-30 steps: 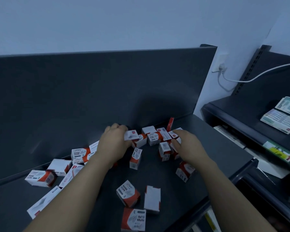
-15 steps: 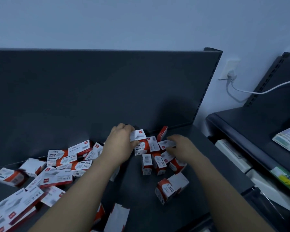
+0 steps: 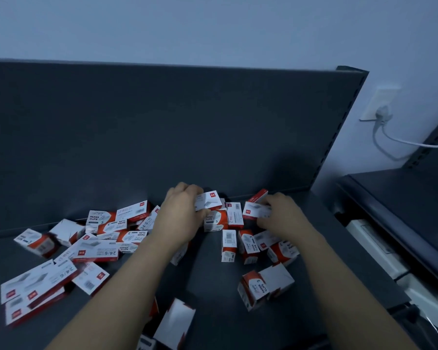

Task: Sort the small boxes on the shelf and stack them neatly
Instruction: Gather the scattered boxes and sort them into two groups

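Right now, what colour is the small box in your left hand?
The small cardboard box is white with a red square; head view.

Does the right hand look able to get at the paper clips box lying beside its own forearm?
Probably yes: the paper clips box lies uncovered close by, though the right hand is holding a small box.

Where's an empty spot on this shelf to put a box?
Bare dark metal shelf shows between the forearms, bordered by the white barcode box and the red-and-white Paper Clips box. Another strip lies right of the right forearm. Crowded: the box heap at left and the back cluster.
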